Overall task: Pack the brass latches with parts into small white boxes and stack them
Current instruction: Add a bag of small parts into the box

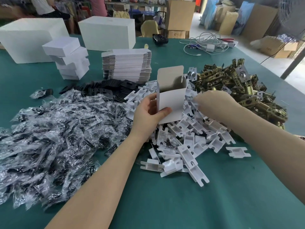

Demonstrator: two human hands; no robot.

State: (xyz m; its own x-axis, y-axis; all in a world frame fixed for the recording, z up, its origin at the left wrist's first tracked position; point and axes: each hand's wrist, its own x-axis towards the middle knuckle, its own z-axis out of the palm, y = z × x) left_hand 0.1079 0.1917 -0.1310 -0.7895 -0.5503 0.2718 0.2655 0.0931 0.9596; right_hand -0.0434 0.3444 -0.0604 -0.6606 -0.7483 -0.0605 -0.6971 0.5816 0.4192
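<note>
The left hand [149,111] grips a small white box [171,98], upright, top flap open. The right hand [212,103], at the box's 3 o'clock, reaches into the white inserts [189,146]; its grip cannot be determined. Brass latches [239,86] are piled at 2 o'clock.

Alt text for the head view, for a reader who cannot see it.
The left hand holds an open small white box upright while the right hand reaches into a pile of white plastic inserts. Brass latches lie right, bagged parts left.
</note>
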